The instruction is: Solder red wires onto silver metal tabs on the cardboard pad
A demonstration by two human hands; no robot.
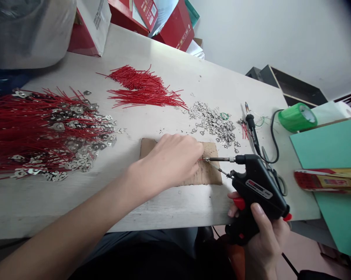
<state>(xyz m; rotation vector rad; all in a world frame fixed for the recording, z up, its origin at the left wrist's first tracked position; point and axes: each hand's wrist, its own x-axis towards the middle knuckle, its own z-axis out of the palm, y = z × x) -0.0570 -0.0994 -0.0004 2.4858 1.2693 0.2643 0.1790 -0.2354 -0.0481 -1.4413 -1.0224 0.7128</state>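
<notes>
My right hand (265,229) is wrapped round the grip of a black soldering gun (258,184) with a red trigger. The gun's tip points left and meets a small metal terminal (206,159) over a piece of cardboard (212,177). A thin feeder tube angles up to the same spot from below. My left hand (178,157) is closed above the cardboard, its fingertips pinching a short red wire (200,159) beside the tip. Most of that wire is hidden by the hand.
Loose metal terminals (214,122) and cut red wires (146,87) lie behind the cardboard. Wires with terminals attached (73,128) are heaped at left. A soldering iron (253,130), scissors (276,179) and green tape (298,116) are at right. Red boxes (175,27) stand behind.
</notes>
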